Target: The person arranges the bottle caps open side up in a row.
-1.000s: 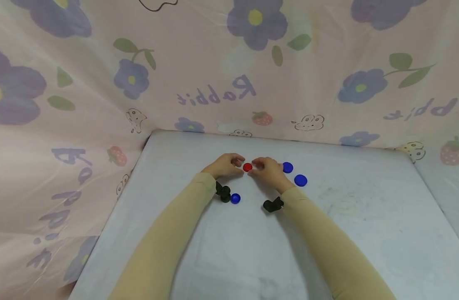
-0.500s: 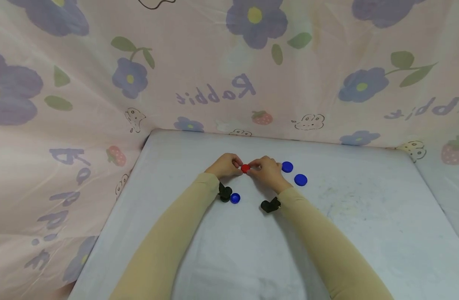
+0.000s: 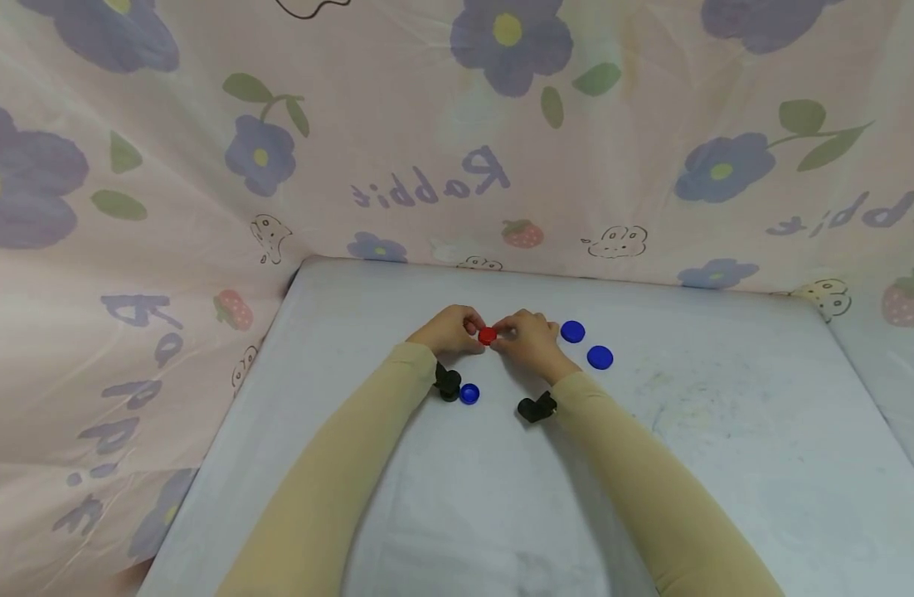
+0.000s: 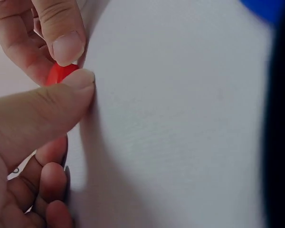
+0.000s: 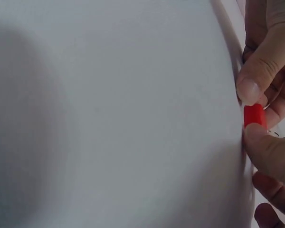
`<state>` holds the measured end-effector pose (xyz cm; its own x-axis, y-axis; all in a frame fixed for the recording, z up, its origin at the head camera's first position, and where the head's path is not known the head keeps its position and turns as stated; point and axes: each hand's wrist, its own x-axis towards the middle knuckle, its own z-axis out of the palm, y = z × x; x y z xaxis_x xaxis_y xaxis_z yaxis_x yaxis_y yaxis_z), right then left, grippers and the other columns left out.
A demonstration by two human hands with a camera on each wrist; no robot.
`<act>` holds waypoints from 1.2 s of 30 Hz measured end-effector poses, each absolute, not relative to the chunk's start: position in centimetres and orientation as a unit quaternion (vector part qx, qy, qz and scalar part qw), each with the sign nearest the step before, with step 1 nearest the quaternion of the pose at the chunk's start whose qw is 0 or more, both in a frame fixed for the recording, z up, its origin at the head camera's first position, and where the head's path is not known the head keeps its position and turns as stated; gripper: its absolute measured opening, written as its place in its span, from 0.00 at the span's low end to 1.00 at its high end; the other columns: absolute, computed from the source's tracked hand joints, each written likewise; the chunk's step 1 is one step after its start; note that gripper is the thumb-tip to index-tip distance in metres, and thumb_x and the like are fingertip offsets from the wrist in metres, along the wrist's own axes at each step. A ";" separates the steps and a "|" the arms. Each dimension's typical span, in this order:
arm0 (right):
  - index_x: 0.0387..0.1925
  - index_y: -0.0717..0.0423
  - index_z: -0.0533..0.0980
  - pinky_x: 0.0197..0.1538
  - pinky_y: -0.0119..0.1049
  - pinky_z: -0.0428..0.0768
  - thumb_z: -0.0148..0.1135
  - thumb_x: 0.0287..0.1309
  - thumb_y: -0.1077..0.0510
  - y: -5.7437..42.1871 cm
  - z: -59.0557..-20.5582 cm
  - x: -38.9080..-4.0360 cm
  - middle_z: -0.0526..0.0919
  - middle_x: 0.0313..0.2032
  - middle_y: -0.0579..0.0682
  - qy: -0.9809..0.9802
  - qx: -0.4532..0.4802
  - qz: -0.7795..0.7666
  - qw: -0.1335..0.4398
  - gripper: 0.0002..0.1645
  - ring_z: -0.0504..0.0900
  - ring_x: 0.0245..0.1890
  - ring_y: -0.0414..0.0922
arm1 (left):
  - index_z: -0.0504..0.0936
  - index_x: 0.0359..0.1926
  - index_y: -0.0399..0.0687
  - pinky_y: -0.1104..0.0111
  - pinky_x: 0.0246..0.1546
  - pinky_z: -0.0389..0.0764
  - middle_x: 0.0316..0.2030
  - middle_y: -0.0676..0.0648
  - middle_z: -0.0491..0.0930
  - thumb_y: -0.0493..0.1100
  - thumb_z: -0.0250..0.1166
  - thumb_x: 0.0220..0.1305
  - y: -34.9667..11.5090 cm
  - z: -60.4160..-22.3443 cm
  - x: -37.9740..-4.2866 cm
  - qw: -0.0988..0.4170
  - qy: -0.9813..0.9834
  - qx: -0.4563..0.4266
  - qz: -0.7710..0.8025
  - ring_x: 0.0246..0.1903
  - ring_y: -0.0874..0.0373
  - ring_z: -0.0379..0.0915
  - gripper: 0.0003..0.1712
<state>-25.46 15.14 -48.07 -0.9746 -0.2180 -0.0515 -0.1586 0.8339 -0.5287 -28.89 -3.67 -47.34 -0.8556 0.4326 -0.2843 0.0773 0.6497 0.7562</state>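
A small red round cap [image 3: 487,336] is between my two hands, near the middle of the table in the head view. My left hand [image 3: 451,330] pinches it from the left with thumb and fingers. From the other side, my right hand [image 3: 529,342] pinches it as well. In the left wrist view the red cap [image 4: 62,73] shows only partly, covered by the thumbs. The right wrist view shows its red side [image 5: 254,116] between the two thumb tips.
Two blue discs [image 3: 572,332] [image 3: 600,357] lie right of my right hand. A blue shallow cap [image 3: 469,394] lies hollow side up near my left wrist, beside the black wrist camera [image 3: 448,381]. Another black wrist camera [image 3: 537,408] is on my right wrist. A flower-printed sheet [image 3: 427,191] borders the table.
My right hand has come in from the right and its fingers now meet the red cap. The cap has shifted slightly left, into both hands' fingertips. The blue pieces stay put.
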 end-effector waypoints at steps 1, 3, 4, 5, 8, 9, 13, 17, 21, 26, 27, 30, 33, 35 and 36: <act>0.46 0.50 0.84 0.50 0.56 0.55 0.70 0.55 0.49 15.1 -48.0 -25.5 0.79 0.43 0.49 0.956 -0.099 -0.272 0.056 0.17 0.71 0.47 0.54 | 0.80 0.41 0.48 0.65 0.40 0.70 0.36 0.48 0.75 0.39 0.76 0.50 -3.7 -47.3 -28.9 0.228 0.880 0.148 0.389 0.37 0.55 0.69 0.17; 0.45 0.49 0.84 0.50 0.55 0.55 0.70 0.55 0.49 15.0 -48.0 -25.5 0.79 0.43 0.48 0.955 -0.100 -0.274 0.057 0.16 0.71 0.47 0.54 | 0.80 0.41 0.48 0.65 0.39 0.70 0.36 0.48 0.75 0.39 0.76 0.51 -3.7 -47.2 -28.9 0.229 0.881 0.152 0.386 0.37 0.55 0.69 0.17; 0.45 0.49 0.84 0.50 0.55 0.55 0.70 0.56 0.49 15.0 -47.9 -25.5 0.79 0.43 0.48 0.954 -0.101 -0.276 0.058 0.16 0.71 0.47 0.54 | 0.80 0.41 0.48 0.65 0.39 0.70 0.36 0.47 0.75 0.39 0.76 0.51 -3.7 -47.2 -28.9 0.229 0.880 0.154 0.386 0.37 0.55 0.69 0.17; 0.44 0.50 0.84 0.50 0.55 0.55 0.70 0.56 0.49 15.0 -47.9 -25.5 0.80 0.43 0.48 0.953 -0.103 -0.279 0.057 0.15 0.71 0.47 0.54 | 0.80 0.41 0.48 0.65 0.40 0.70 0.36 0.47 0.75 0.39 0.76 0.52 -3.8 -47.1 -28.8 0.228 0.880 0.155 0.386 0.37 0.55 0.69 0.17; 0.45 0.49 0.84 0.50 0.54 0.54 0.69 0.57 0.49 14.8 -47.6 -25.3 0.80 0.44 0.47 0.950 -0.106 -0.287 0.056 0.15 0.70 0.47 0.53 | 0.80 0.43 0.48 0.65 0.42 0.70 0.37 0.49 0.76 0.41 0.75 0.53 -4.1 -46.8 -28.5 0.220 0.879 0.159 0.392 0.39 0.55 0.70 0.16; 0.45 0.49 0.84 0.50 0.54 0.54 0.68 0.58 0.49 14.8 -47.6 -25.2 0.80 0.44 0.47 0.949 -0.106 -0.291 0.055 0.15 0.70 0.47 0.53 | 0.80 0.43 0.48 0.64 0.43 0.70 0.38 0.49 0.77 0.41 0.75 0.54 -4.2 -46.7 -28.4 0.216 0.878 0.162 0.395 0.39 0.55 0.70 0.16; 0.48 0.49 0.83 0.50 0.53 0.54 0.66 0.60 0.48 14.6 -47.1 -24.9 0.81 0.46 0.48 0.947 -0.108 -0.300 0.048 0.16 0.69 0.49 0.52 | 0.80 0.45 0.47 0.65 0.46 0.73 0.38 0.50 0.79 0.41 0.74 0.55 -4.7 -46.3 -28.1 0.203 0.869 0.173 0.416 0.40 0.56 0.74 0.17; 0.49 0.49 0.82 0.54 0.53 0.58 0.64 0.62 0.47 14.6 -46.7 -24.5 0.82 0.48 0.48 0.939 -0.121 -0.320 0.034 0.17 0.70 0.52 0.52 | 0.79 0.47 0.46 0.66 0.46 0.74 0.38 0.50 0.79 0.40 0.73 0.57 -5.0 -45.8 -27.6 0.191 0.863 0.177 0.432 0.40 0.57 0.75 0.17; 0.49 0.48 0.82 0.55 0.51 0.67 0.63 0.63 0.49 14.9 -46.2 -23.7 0.83 0.47 0.45 0.922 -0.132 -0.363 0.024 0.15 0.71 0.52 0.50 | 0.80 0.48 0.50 0.65 0.44 0.74 0.39 0.52 0.78 0.42 0.71 0.59 -5.1 -45.2 -26.6 0.170 0.866 0.177 0.436 0.41 0.57 0.73 0.16; 0.51 0.47 0.81 0.51 0.47 0.72 0.63 0.63 0.48 15.3 -45.9 -21.8 0.81 0.42 0.43 0.916 -0.133 -0.379 0.025 0.17 0.73 0.47 0.47 | 0.80 0.49 0.56 0.63 0.46 0.73 0.41 0.55 0.77 0.45 0.70 0.60 -5.3 -44.7 -24.6 0.154 0.873 0.194 0.420 0.44 0.58 0.70 0.15; 0.51 0.47 0.80 0.51 0.46 0.72 0.63 0.63 0.48 15.3 -46.0 -21.4 0.81 0.42 0.43 0.916 -0.133 -0.378 0.025 0.17 0.73 0.46 0.46 | 0.80 0.49 0.56 0.63 0.46 0.73 0.42 0.55 0.77 0.46 0.70 0.60 -5.4 -44.7 -24.2 0.152 0.874 0.196 0.419 0.44 0.58 0.70 0.15; 0.52 0.47 0.80 0.48 0.44 0.73 0.63 0.63 0.47 15.2 -46.0 -20.3 0.80 0.39 0.43 0.915 -0.134 -0.379 0.025 0.18 0.73 0.44 0.45 | 0.80 0.48 0.57 0.62 0.45 0.73 0.42 0.55 0.76 0.46 0.70 0.60 -5.6 -44.7 -23.1 0.153 0.872 0.199 0.421 0.45 0.58 0.69 0.15; 0.51 0.46 0.80 0.44 0.42 0.74 0.63 0.63 0.47 15.1 -46.1 -19.5 0.80 0.38 0.42 0.915 -0.132 -0.380 0.026 0.17 0.74 0.42 0.45 | 0.80 0.48 0.57 0.63 0.45 0.73 0.42 0.55 0.76 0.46 0.71 0.59 -5.7 -44.8 -22.4 0.155 0.870 0.200 0.422 0.44 0.57 0.69 0.16; 0.51 0.46 0.80 0.42 0.40 0.74 0.63 0.63 0.47 15.1 -46.3 -19.2 0.80 0.37 0.42 0.916 -0.134 -0.378 0.028 0.17 0.74 0.40 0.44 | 0.80 0.48 0.57 0.63 0.45 0.73 0.41 0.55 0.76 0.47 0.71 0.59 -5.7 -44.7 -22.1 0.158 0.870 0.202 0.421 0.44 0.57 0.69 0.16; 0.51 0.46 0.79 0.41 0.40 0.74 0.62 0.63 0.47 15.1 -46.4 -19.1 0.80 0.37 0.42 0.915 -0.134 -0.378 0.029 0.17 0.74 0.39 0.44 | 0.80 0.49 0.57 0.63 0.45 0.74 0.41 0.55 0.76 0.47 0.71 0.59 -5.8 -44.7 -22.0 0.159 0.870 0.202 0.420 0.44 0.57 0.69 0.16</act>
